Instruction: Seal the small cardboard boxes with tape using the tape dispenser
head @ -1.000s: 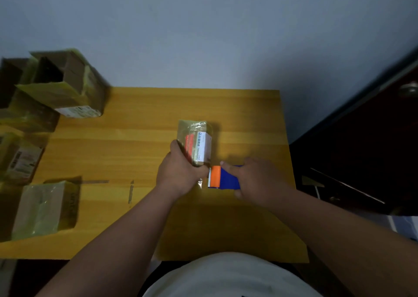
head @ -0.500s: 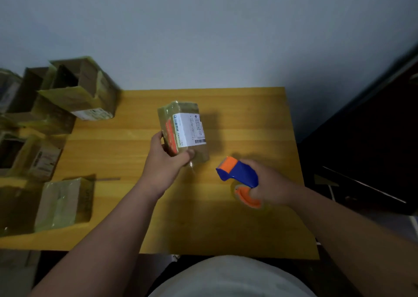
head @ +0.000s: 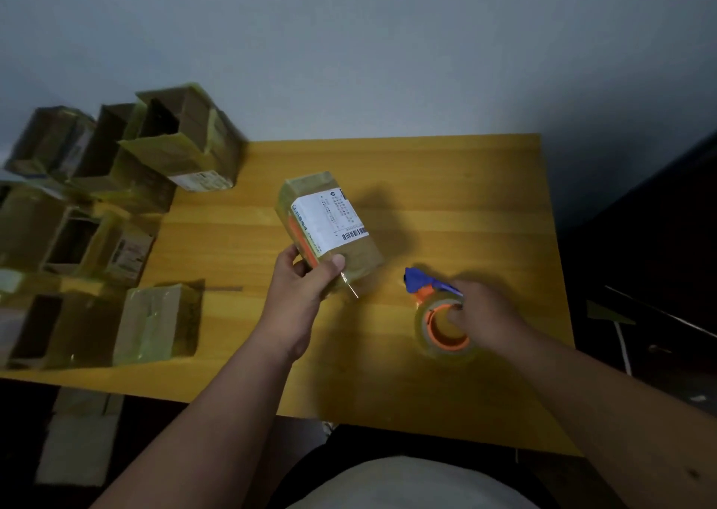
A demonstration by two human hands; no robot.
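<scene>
Fingers (head: pixel 300 266) grip box (head: pixel 329 225) (right hand (head: pixel 489 318) on dispenser (head: pixel 438 306)).

Box pile (head: pixel 116 206) lies left on table (head: pixel 446 182); tape dispenser (head: pixel 438 310) right, apparently resting.

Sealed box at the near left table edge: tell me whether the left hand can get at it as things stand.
Probably not yet. The left hand grips the labelled box, so it is occupied. The way across the table to the sealed box looks free otherwise.
</scene>
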